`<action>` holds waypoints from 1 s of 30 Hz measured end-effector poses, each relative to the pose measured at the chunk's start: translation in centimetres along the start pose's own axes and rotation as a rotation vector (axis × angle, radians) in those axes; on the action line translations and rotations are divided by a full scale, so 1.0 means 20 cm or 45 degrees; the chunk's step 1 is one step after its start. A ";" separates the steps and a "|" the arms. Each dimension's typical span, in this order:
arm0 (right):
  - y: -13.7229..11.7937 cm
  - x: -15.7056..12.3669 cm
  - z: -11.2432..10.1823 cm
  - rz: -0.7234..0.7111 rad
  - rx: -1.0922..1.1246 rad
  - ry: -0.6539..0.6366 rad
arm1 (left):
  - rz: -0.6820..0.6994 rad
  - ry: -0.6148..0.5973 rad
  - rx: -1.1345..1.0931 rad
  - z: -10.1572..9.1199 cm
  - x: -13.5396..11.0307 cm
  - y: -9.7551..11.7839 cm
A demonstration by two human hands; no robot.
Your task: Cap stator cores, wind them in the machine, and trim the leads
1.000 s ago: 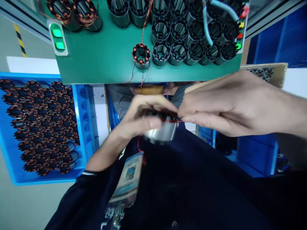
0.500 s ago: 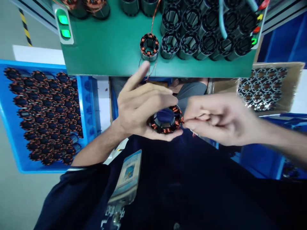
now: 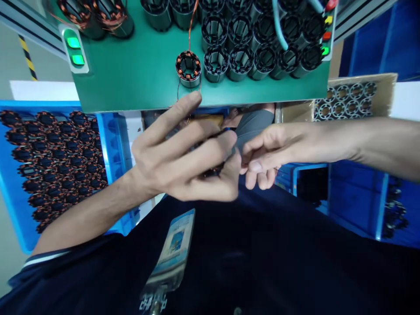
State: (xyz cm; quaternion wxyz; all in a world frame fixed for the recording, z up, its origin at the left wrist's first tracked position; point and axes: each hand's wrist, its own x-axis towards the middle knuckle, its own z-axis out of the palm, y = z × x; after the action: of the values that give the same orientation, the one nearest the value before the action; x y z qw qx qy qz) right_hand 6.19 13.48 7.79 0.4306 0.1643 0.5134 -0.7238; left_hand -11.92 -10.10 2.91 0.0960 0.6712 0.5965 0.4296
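Note:
My left hand [image 3: 187, 162] is closed around a copper-wound motor stator [image 3: 213, 170], which shows only as dark slivers between the fingers. Close against its right side, my right hand [image 3: 262, 157] is pinched, thumb against the fingers. Whatever sits in that pinch is hidden. Just beyond my left index fingertip, a second wound stator [image 3: 188, 81] stands upright on the green bench top [image 3: 138, 83], with an orange wire running up from it and thin wire ends hanging down.
Rows of black stator cores [image 3: 215, 65] fill the bench's right side. Two copper-wound ones [image 3: 114, 22] stand back left. A blue bin [image 3: 104, 148] of wound stators is at left; a cardboard box [image 3: 382, 94] of metal cores is at right. A light-blue tube [image 3: 278, 26] hangs over the bench.
The held stator's wound face has turned out of sight behind my left fingers. My right hand has turned over, knuckles up, and stays beside it. The whole view has shifted somewhat.

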 end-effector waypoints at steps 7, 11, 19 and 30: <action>-0.05 0.09 0.10 -0.672 -0.841 0.501 | -0.302 -0.105 -0.096 -0.03 -0.02 0.05; -0.11 -0.01 0.07 -0.876 -1.403 0.639 | -0.691 -0.207 -0.682 -0.07 -0.11 0.06; 0.24 0.02 -0.06 -0.998 -1.211 1.296 | -0.871 0.499 0.301 -0.17 -0.24 -0.35; 0.48 0.25 -0.04 -0.665 -1.088 0.804 | -0.902 0.678 0.613 -0.08 -0.17 -0.86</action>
State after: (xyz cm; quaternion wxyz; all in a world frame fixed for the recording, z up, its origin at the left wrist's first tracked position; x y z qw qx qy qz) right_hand 10.76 11.07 -1.68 0.0926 0.0519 0.8862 -0.4510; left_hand -25.11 -9.08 -8.75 -0.0770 0.2978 0.8736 0.3771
